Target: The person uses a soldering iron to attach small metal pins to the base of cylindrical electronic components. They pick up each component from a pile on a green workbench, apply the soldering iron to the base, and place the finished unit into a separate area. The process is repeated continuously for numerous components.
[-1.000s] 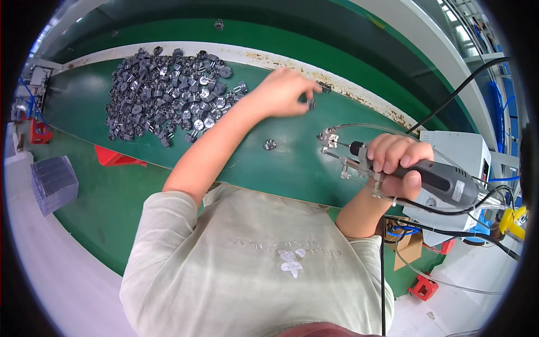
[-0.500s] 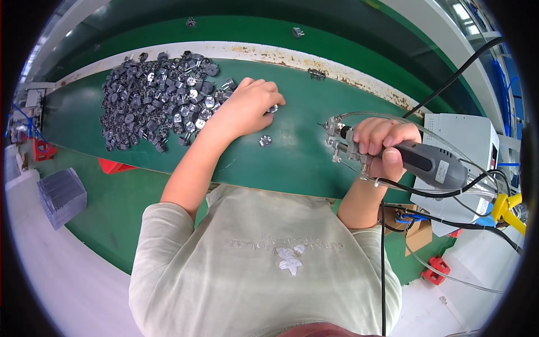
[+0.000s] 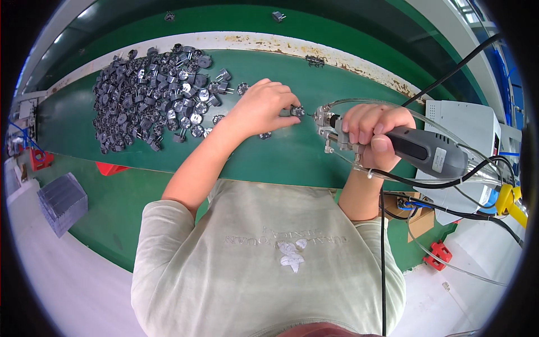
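My left hand (image 3: 266,108) pinches a small black round plug insert (image 3: 298,111) between thumb and fingers, a little above the green bench. My right hand (image 3: 375,132) is wrapped around a grey-black handheld electric screwdriver (image 3: 426,153) with a metal head and clear tubes. Its thin tip points left and is right at the plug insert; whether they touch I cannot tell. Another plug insert (image 3: 265,135) lies just below my left wrist, partly covered. To the left spreads a big heap of similar plug inserts (image 3: 149,98), many with metal pins showing.
A white machine box (image 3: 471,126) stands at the bench's right end. Black cables (image 3: 455,70) and tubes run from the screwdriver. A worn white ledge (image 3: 252,42) borders the bench's far side. Below left is a grey ridged block (image 3: 63,203); red stands (image 3: 438,254) are on the floor.
My left hand has moved right with the plug insert. The screwdriver has come slightly left, so its tip now meets or nearly meets the part. The view has shifted slightly.
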Action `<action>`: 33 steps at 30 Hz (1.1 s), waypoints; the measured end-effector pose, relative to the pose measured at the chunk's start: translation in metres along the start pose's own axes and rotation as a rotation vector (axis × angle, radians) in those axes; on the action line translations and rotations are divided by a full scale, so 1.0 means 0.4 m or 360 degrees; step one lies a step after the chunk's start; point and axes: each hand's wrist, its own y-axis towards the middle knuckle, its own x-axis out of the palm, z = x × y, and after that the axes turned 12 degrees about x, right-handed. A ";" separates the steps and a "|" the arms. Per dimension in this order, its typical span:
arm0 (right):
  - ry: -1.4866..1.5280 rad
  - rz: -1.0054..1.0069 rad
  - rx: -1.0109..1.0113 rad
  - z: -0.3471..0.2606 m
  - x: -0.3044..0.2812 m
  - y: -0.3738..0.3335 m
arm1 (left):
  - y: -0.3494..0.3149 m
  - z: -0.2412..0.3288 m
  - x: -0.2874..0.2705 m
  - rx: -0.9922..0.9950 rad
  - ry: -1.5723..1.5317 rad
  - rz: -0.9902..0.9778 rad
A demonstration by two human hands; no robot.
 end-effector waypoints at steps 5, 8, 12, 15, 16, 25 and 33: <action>-0.0003 0.0030 0.0026 0.014 -0.006 0.005 | 0.012 0.010 0.002 0.0034 -0.0068 -0.0020; 0.0007 0.0014 0.0047 0.007 -0.008 0.003 | 0.009 0.015 0.002 0.0105 -0.0124 0.0116; 0.0051 0.0031 0.0092 -0.037 0.018 -0.003 | 0.013 0.009 0.009 0.0376 -0.0285 0.0234; -0.0041 -0.0191 0.0054 -0.066 0.005 0.003 | 0.018 0.006 0.011 0.0488 -0.0267 0.0313; -0.0102 -0.0284 0.0038 -0.070 0.002 0.006 | 0.019 0.005 0.011 0.0493 -0.0270 0.0315; -0.0062 -0.0181 0.0005 -0.070 0.020 -0.006 | 0.017 0.000 0.028 0.0455 -0.0364 0.0363; -0.0169 -0.0178 -0.0033 -0.067 0.017 -0.008 | 0.019 -0.004 0.041 0.0408 -0.0397 0.0430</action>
